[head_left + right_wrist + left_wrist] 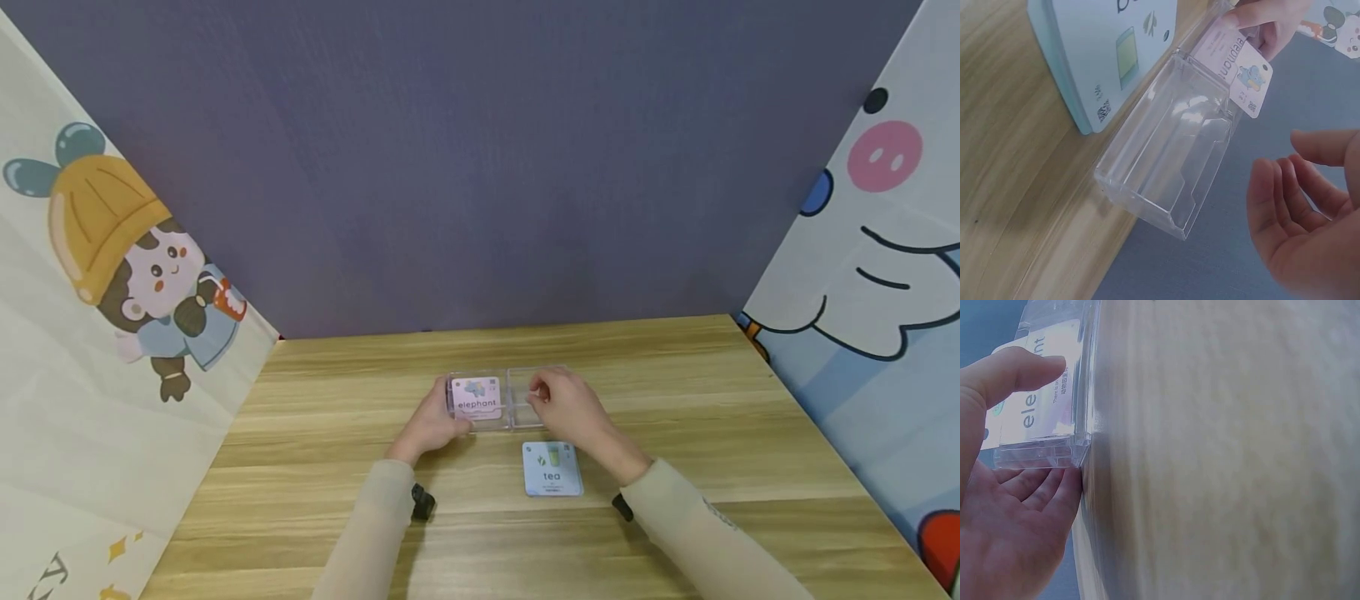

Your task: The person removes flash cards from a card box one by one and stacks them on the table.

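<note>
A clear plastic box [1163,147] with two compartments rests on the table. Pink-edged elephant cards [477,397] fill its left compartment; the right one holds nothing. My left hand [437,427] grips the box's left end, the thumb over the front and the other fingers at the side in the left wrist view. Over the right compartment in the head view is my right hand [570,407], its fingers loosely bent. The right wrist view shows a gap between that thumb and fingers, with nothing held. A stack of light-blue tea cards [552,471] lies in front of the box.
The wood-grain table [315,467] meets a dark grey-blue panel [480,167] at the back. Cartoon-printed sheets stand at the left [45,400] and right [810,275]. Dark wrist cameras sit under both forearms.
</note>
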Demonstrator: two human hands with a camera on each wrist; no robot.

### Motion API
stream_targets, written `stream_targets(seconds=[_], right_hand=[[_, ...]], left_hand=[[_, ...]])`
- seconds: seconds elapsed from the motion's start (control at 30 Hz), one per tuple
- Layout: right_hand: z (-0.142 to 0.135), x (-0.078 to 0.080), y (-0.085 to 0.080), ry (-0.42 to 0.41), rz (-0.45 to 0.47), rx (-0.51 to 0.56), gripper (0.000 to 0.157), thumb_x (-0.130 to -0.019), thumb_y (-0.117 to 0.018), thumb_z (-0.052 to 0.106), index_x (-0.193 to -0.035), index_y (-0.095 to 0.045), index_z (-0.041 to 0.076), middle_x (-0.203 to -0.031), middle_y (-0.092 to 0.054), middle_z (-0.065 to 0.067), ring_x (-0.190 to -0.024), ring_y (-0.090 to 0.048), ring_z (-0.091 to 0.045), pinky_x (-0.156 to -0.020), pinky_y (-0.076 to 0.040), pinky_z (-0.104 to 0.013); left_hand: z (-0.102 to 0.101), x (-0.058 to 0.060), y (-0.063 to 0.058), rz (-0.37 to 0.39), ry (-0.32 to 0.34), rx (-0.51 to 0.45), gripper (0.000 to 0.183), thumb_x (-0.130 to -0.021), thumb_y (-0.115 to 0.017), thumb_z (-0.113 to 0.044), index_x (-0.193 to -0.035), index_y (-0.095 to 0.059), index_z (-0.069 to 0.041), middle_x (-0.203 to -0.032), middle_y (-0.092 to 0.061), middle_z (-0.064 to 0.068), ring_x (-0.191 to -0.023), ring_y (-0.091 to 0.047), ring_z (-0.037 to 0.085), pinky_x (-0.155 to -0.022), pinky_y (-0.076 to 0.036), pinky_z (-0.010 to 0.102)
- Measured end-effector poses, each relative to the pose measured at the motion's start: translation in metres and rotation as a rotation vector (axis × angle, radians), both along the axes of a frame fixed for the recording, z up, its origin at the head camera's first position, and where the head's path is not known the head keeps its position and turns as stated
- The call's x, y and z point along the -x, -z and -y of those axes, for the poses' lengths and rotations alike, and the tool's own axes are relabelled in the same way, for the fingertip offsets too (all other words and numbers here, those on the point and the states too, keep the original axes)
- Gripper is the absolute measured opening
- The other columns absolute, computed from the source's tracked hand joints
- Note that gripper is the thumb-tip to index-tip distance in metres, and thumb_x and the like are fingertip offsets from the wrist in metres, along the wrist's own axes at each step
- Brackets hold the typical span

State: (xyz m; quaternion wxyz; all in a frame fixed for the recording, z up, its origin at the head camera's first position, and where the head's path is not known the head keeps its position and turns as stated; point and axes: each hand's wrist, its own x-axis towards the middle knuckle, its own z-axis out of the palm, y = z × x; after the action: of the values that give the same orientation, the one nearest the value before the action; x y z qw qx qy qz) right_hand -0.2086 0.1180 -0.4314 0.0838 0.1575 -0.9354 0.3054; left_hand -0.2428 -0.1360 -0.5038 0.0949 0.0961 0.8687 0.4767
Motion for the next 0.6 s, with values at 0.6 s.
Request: stream_targets(seconds=[0.6], right_hand=[[0.0101, 0.0062, -0.0031, 0.023, -0.030, 0.049, 0.016, -0.087, -0.076, 0.012, -0.101, -0.071, 0.006, -0.088, -0.064, 0.000, -0.082, -0.060, -0.018, -0.072, -0.053, -0.035]], left_hand=[[-0.0006, -0.0002, 0.0001, 0.001, -0.001, 0.003, 0.106, -0.068, -0.080, 0.001, -0.157, -0.022, 0.002, -0.120, -0.061, 0.013, -0.101, -0.062, 0.024, -0.099, -0.051, 0.044]])
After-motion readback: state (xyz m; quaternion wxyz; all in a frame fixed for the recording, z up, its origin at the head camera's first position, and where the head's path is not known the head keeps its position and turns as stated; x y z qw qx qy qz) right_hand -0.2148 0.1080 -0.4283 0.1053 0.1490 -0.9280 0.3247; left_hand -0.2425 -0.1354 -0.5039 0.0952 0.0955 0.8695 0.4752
